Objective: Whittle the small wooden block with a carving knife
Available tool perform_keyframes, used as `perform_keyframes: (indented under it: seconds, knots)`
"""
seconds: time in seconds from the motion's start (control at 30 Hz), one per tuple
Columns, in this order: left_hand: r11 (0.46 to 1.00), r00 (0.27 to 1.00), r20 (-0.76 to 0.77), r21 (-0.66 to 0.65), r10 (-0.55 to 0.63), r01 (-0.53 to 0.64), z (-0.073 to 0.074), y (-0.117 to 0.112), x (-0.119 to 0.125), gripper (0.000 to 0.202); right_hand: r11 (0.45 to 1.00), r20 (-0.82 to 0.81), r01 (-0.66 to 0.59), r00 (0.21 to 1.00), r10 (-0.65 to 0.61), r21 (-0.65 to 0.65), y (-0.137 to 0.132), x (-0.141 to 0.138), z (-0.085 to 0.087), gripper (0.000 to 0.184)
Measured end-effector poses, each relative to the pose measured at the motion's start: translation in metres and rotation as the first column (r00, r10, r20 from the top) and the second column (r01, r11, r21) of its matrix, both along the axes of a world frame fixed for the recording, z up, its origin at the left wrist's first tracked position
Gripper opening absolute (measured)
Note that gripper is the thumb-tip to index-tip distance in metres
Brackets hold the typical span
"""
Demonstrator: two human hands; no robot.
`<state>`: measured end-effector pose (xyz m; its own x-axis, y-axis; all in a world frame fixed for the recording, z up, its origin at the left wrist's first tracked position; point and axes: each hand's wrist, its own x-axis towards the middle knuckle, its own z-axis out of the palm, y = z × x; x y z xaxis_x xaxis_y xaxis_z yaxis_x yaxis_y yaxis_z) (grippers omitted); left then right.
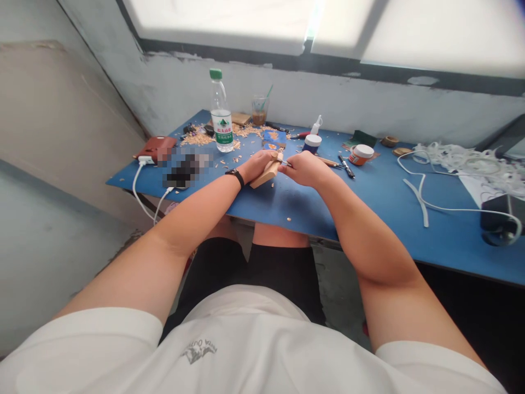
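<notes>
A pale block of wood (266, 176) slants over the blue table, its near end pointing towards me. My left hand (262, 163) is closed round the block's left side. From the right, my right hand (305, 168) is closed on a thin metal tool, perhaps a carving knife (284, 162), whose handle is hidden in the fist. The tool's tip meets the wood near the left fingers. Just beyond the hands lies a blue patch (274, 135) with wood chips on it.
A water bottle (222, 123) stands back left among wood shavings (197, 136). Further right are a blue jar (312, 143), an orange-labelled jar (361, 155), a black marker (346, 166) and white tubing (418, 200). A cabled brown case (156, 148) sits at the left edge.
</notes>
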<state>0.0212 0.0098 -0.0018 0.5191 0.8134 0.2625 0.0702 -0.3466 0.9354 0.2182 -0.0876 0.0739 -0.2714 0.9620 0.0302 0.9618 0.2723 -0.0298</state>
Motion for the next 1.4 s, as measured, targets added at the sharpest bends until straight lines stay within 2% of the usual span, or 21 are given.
perform_keyframes:
  seconds: [0.13,0.3,0.47,0.57,0.63,0.7,0.8,0.87,1.13,1.3,1.4]
  knots:
    - [1.0,1.0,-0.01,-0.02,0.023,-0.023,0.002,-0.001,-0.001,0.038,1.0,-0.019,0.007,1.0,-0.007,0.03,0.002,0.001,-0.003,0.066]
    - [0.994,1.0,-0.007,-0.103,0.019,-0.02,-0.004,0.006,-0.002,0.052,0.995,-0.093,0.103,0.99,-0.102,0.01,0.01,0.006,-0.008,0.08]
    - [0.973,0.996,-0.007,-0.213,0.084,-0.084,-0.008,0.009,0.004,0.047,0.999,-0.105,0.019,0.994,-0.023,-0.039,0.002,0.005,0.001,0.064]
    - [0.96,0.998,0.041,-0.277,0.056,-0.043,-0.006,0.004,0.008,0.037,0.998,-0.11,-0.034,0.994,0.027,-0.059,-0.004,0.005,0.006,0.057]
    - [0.964,0.997,0.077,-0.267,0.029,-0.007,-0.004,0.001,0.01,0.032,0.996,-0.147,-0.063,0.988,0.052,-0.069,-0.005,0.006,0.007,0.05]
    - [0.979,0.997,0.079,-0.201,0.022,-0.006,-0.003,0.0,0.009,0.03,0.993,-0.185,-0.083,0.98,0.067,-0.079,-0.004,0.008,0.005,0.045]
    - [0.998,0.999,0.044,-0.07,0.004,-0.001,-0.001,-0.001,0.006,0.033,0.994,-0.213,-0.073,0.976,0.055,-0.08,0.002,0.011,0.0,0.046]
    - [0.999,0.999,0.028,-0.035,-0.025,0.026,0.0,-0.002,0.004,0.033,0.996,-0.219,-0.049,0.975,0.032,-0.073,0.006,0.013,-0.004,0.05]
    - [0.997,0.999,0.023,-0.061,-0.041,0.043,0.006,-0.007,0.003,0.034,1.0,-0.21,0.004,0.978,-0.008,-0.019,0.015,0.014,-0.012,0.061]
    - [0.99,1.0,-0.008,-0.139,0.021,-0.022,-0.003,0.002,0.002,0.046,0.996,-0.175,0.082,0.981,-0.078,0.018,0.018,0.016,-0.015,0.068]
    - [0.984,0.999,0.009,-0.177,0.036,-0.034,-0.008,0.007,0.005,0.053,0.998,-0.19,0.055,0.98,-0.056,-0.007,0.017,0.018,-0.013,0.068]
